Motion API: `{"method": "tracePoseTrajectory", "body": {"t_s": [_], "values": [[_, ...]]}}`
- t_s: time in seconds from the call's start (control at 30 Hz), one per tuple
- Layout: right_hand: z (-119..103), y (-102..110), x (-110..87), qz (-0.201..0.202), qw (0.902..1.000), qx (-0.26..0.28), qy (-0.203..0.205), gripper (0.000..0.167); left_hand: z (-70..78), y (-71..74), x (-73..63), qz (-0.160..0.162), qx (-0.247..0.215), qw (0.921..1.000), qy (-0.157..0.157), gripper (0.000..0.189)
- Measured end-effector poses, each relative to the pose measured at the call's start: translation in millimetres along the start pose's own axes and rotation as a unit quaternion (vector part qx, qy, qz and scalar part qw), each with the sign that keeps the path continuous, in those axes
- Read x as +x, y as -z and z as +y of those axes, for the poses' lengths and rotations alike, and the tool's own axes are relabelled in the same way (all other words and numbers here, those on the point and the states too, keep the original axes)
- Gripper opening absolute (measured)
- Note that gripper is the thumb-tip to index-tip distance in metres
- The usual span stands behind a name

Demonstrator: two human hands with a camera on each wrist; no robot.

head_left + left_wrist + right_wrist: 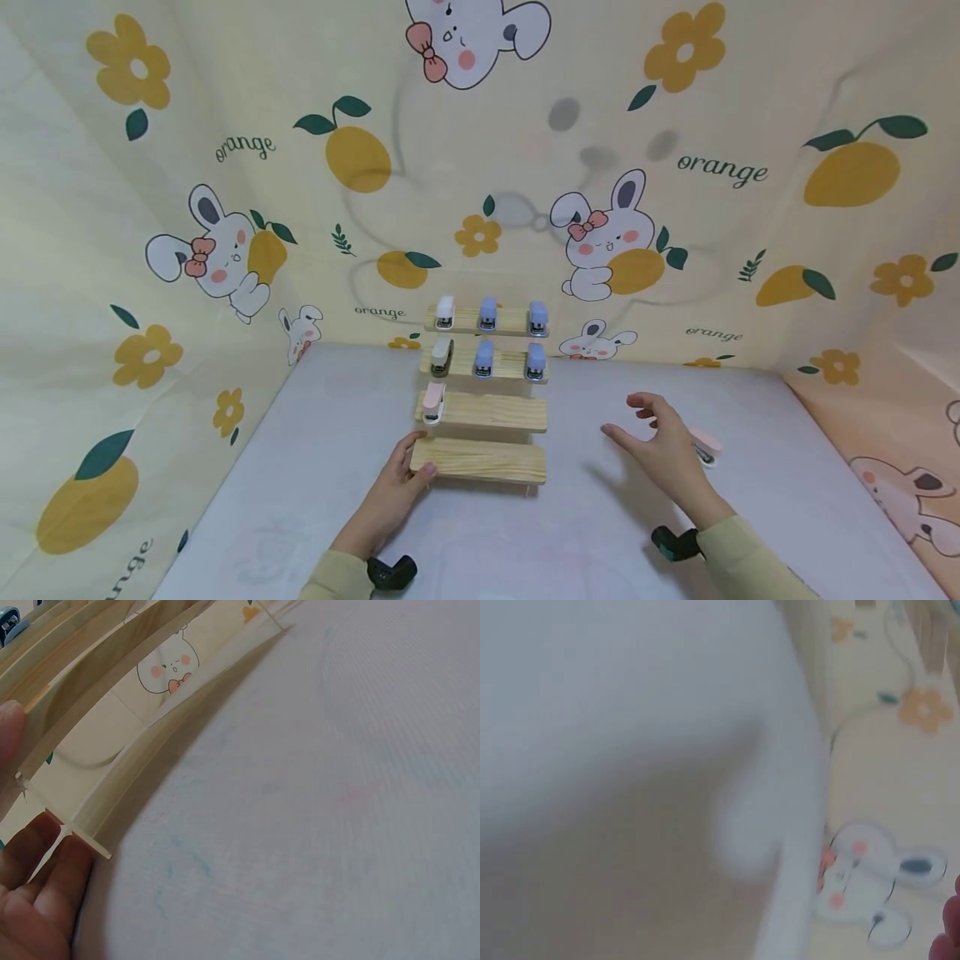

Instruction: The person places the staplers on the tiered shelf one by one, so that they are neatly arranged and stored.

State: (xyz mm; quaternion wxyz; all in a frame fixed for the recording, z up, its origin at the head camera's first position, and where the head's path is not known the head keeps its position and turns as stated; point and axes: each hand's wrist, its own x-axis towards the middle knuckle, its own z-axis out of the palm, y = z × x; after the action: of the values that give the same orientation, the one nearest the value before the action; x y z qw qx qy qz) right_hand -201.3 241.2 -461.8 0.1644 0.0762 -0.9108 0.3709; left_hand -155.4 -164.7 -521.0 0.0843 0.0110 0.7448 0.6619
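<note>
A stepped wooden display rack (480, 460) stands on the table. My left hand (393, 492) grips the left end of its lowest board, thumb on top. In the left wrist view, the fingers (45, 900) lie beside the rack's clear support. My right hand (663, 454) is in the air right of the rack, fingers loosely bent and apart, holding nothing. Just beyond it a pink stapler (706, 447) lies on the table, partly hidden by the hand. Another pink stapler (433, 403) sits at the left of the third tier down. The right wrist view is mostly blurred.
On the top tier stand a white stapler (446, 312) and two blue ones. The second tier bears a grey-beige stapler (441, 356) and two more blue ones. A printed cloth (480, 125) with rabbits and oranges hangs behind the white table (480, 550) and along its sides.
</note>
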Motion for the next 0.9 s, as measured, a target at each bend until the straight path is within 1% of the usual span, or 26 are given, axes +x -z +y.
{"method": "tracePoseTrajectory", "body": {"t_s": [0.23,0.47,0.53,0.67,0.8,0.9], "values": [[30,23,-1.1,0.005,0.9993,-0.01,-0.036,0.076,-0.9,0.3,0.1,-0.001,-0.002,1.0,-0.001,0.068],[50,44,-1.6,-0.017,0.9955,-0.003,-0.094,0.085,-1.7,-0.6,0.9,-0.003,-0.004,1.0,-0.002,0.067],[57,48,-2.1,-0.022,0.9943,-0.003,-0.104,0.086,-1.3,-0.8,1.5,-0.004,-0.006,1.0,0.0,0.067],[72,56,-2.6,-0.045,0.9926,0.003,-0.112,0.088,-1.9,-0.8,2.5,-0.002,-0.003,1.0,0.006,0.068],[84,63,-2.3,-0.084,0.989,0.005,-0.121,0.091,-3.0,-0.7,3.5,0.001,0.002,1.0,0.007,0.069],[93,64,-1.7,-0.109,0.9857,-0.004,-0.129,0.091,-3.6,-0.6,3.9,0.003,0.004,1.0,0.007,0.068]]}}
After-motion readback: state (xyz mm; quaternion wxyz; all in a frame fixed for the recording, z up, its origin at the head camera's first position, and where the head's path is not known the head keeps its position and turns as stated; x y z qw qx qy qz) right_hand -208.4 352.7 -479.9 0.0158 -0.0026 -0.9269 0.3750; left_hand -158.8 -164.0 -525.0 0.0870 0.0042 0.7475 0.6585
